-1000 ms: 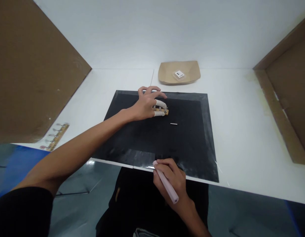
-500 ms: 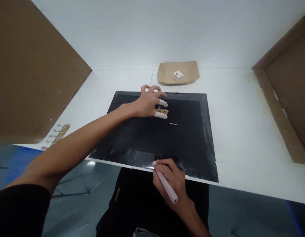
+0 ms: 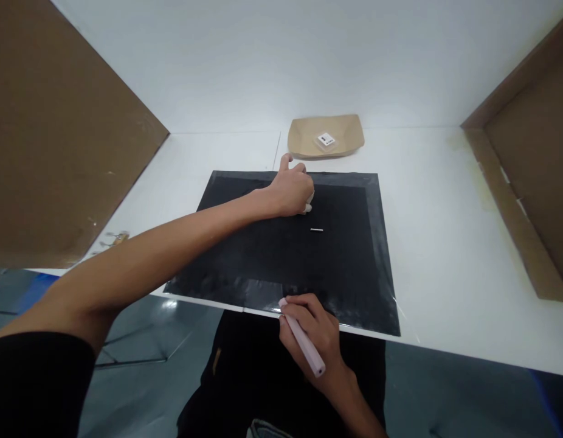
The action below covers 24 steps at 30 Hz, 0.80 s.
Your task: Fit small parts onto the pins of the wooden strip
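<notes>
My left hand (image 3: 293,190) is over the upper middle of the black mat (image 3: 263,249), fingers curled down and white covers on the thumb and a fingertip. Its fingers close around a small yellow-brown strip with metal fittings, now almost wholly hidden beneath the hand. My right hand (image 3: 320,334), at the mat's front edge, grips a pale pink pen-shaped tool (image 3: 304,340) that points up and to the left. Between the hands, a short thin metal rod (image 3: 317,230) lies on the mat.
Behind the mat stands a brown paper tray (image 3: 348,131) holding a small clear box (image 3: 326,140) with a white label. Another yellow-brown strip with metal fittings (image 3: 120,238) lies at the left, partly behind my forearm. Cardboard panels (image 3: 72,146) flank the white table (image 3: 445,243).
My left hand has moved slightly right and its spread fingers have curled in, covering the strip that showed between thumb and finger. My right hand still holds the pink tool.
</notes>
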Each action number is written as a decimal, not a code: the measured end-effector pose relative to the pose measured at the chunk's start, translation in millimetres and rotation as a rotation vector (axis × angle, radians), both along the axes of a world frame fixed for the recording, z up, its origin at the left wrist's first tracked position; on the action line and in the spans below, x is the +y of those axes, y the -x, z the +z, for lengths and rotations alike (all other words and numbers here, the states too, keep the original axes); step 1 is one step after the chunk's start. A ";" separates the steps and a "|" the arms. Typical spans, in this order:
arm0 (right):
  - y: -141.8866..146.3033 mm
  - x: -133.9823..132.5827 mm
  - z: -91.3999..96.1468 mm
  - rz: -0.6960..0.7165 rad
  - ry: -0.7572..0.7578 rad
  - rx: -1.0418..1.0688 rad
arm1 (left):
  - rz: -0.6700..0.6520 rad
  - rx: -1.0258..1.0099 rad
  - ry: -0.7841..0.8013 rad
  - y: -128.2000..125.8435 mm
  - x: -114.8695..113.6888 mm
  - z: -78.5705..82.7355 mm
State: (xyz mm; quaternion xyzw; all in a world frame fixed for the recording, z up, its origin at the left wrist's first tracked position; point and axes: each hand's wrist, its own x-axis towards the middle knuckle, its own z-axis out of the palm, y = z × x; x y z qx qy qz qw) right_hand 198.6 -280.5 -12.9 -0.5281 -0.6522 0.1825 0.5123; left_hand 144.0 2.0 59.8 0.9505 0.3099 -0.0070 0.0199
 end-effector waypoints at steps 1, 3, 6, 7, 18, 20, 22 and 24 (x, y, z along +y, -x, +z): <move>-0.1 0.0 0.0 0.000 -0.001 0.001 | 0.023 -0.013 0.015 -0.8 -0.2 3.9; -0.3 0.1 0.1 -0.002 -0.003 0.001 | 0.105 -0.047 0.098 0.0 0.7 15.6; -0.4 0.1 -0.4 -0.004 -0.005 -0.005 | 0.258 -0.117 0.316 9.0 4.8 35.8; -0.4 0.1 -0.7 -0.005 -0.009 -0.007 | 0.279 -0.155 0.378 13.7 6.4 40.4; -3.0 -1.7 1.7 0.027 0.004 -0.021 | 0.448 -0.205 0.555 31.5 -0.7 18.8; -3.1 -1.5 1.7 0.024 0.005 -0.019 | 0.436 -0.213 0.557 31.9 -0.5 18.8; -3.2 -1.4 1.9 0.022 0.007 -0.020 | 0.409 -0.229 0.543 33.1 1.3 18.7; -3.2 -1.6 2.3 0.021 0.010 -0.025 | 0.390 -0.238 0.529 34.2 3.4 17.9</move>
